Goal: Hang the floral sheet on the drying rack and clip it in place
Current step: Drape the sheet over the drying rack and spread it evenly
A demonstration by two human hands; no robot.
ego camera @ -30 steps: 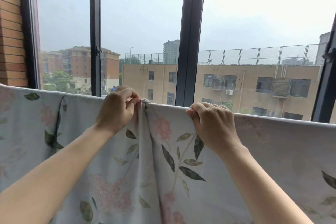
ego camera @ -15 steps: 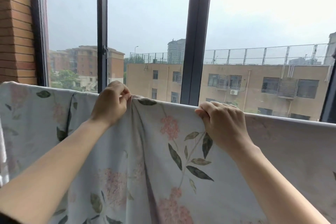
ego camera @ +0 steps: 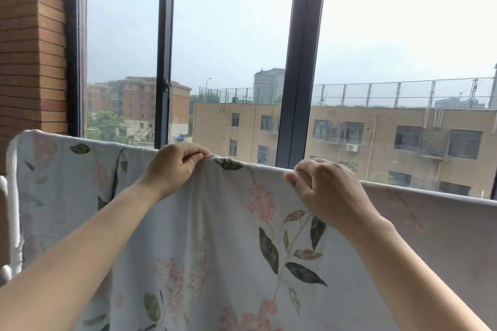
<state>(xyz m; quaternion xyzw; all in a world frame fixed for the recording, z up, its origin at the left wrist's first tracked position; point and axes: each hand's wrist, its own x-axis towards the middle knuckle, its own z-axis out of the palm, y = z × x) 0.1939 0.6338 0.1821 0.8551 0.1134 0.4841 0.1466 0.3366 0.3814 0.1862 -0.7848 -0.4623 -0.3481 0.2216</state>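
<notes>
Here, left hand [ego camera: 172, 169], right hand [ego camera: 328, 193] pinch sheet [ego camera: 215, 223] edge.

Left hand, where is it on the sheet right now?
In the head view the left hand pinches the top edge of the sheet left of centre, below the thin window bar, with the right hand further right.

Pinching the top edge of the floral sheet [ego camera: 215, 244] with left hand [ego camera: 172, 169] and right hand [ego camera: 328, 193], apart (white drying rack [ego camera: 14, 236] showing far left).
</notes>
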